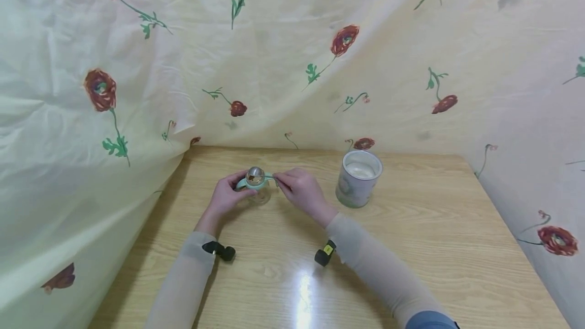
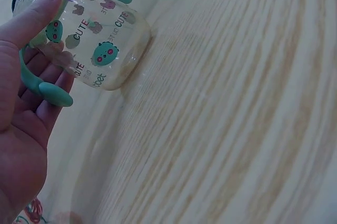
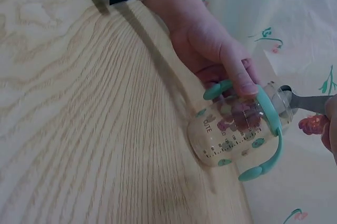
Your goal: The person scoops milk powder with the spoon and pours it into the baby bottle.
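A clear baby bottle (image 2: 100, 40) with mint-green handles (image 3: 271, 111) and cute printed figures stands upright on the table. My left hand (image 1: 226, 194) grips it near the neck, thumb on one side and fingers around the other. From the right, my right hand (image 1: 301, 192) pinches the handle of a metal spoon (image 3: 310, 103). The spoon's shiny round bowl (image 1: 255, 175) lies over the bottle's open mouth, turned face down. Only a sliver of the right hand shows at the edge of the right wrist view.
To the right of the hands stands a whitish patterned jar (image 1: 358, 182), open at the top with something white inside. A wooden table (image 1: 411, 248) runs beneath everything. Flower-printed cloth (image 1: 283, 65) hangs behind it and at both sides.
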Motion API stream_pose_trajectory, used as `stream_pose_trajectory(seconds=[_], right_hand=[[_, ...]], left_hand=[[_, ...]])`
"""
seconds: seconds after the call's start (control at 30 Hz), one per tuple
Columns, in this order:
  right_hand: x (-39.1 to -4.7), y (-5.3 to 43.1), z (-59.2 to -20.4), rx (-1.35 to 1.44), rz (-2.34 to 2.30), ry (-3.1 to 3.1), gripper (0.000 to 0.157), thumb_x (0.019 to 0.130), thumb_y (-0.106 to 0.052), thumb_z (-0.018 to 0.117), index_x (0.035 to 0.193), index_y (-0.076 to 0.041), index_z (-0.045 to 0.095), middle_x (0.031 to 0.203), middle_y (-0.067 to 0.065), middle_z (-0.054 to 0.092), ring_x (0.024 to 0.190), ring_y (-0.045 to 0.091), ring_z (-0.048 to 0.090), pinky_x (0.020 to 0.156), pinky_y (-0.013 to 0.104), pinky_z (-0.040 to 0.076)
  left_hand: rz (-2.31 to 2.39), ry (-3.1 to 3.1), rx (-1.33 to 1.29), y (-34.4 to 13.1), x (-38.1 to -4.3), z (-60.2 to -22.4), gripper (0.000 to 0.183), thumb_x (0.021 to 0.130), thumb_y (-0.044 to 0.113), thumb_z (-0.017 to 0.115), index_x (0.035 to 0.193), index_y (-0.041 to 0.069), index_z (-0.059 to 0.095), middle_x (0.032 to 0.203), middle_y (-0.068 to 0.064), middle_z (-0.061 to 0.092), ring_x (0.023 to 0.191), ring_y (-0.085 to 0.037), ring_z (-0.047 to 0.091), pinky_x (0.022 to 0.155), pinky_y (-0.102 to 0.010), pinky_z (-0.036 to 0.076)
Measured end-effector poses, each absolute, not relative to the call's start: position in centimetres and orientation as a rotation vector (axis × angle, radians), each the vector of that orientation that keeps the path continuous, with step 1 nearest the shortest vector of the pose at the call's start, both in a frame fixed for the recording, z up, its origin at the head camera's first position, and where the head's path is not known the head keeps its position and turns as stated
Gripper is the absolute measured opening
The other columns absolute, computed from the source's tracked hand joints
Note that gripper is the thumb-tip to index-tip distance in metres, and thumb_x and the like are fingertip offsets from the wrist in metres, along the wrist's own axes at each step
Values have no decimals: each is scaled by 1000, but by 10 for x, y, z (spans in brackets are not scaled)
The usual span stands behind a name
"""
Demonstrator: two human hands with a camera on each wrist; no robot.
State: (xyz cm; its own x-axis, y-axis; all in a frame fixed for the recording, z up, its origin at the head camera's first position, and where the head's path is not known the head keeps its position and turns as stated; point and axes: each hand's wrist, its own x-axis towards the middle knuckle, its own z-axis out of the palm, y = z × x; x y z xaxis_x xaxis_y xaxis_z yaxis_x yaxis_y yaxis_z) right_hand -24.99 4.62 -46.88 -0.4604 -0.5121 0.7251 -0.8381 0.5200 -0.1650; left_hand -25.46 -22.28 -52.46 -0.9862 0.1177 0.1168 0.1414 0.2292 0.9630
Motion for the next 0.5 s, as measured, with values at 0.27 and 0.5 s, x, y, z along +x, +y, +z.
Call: stream_pose_trajectory(seconds=[0.27, 0.5], right_hand=[[-251, 48, -468, 1191, 403, -2037, 25, 88, -2, 87, 113, -5, 81, 98, 5, 81, 82, 17, 74, 72, 24, 63], [-250, 49, -466, 1230, 256, -1982, 30, 87, 4, 83, 115, -6, 81, 100, 3, 81, 83, 14, 72, 73, 20, 62]], left_hand=[[-1937, -2441, -281, -223, -253, -525, 66, 86, 17, 93, 145, 7, 65, 145, -12, 67, 137, -32, 58, 120, -52, 41], [-1940, -2444, -286, -223, -252, -524, 64, 87, 17, 92, 145, 9, 66, 143, -9, 68, 136, -32, 59, 117, -47, 45]])
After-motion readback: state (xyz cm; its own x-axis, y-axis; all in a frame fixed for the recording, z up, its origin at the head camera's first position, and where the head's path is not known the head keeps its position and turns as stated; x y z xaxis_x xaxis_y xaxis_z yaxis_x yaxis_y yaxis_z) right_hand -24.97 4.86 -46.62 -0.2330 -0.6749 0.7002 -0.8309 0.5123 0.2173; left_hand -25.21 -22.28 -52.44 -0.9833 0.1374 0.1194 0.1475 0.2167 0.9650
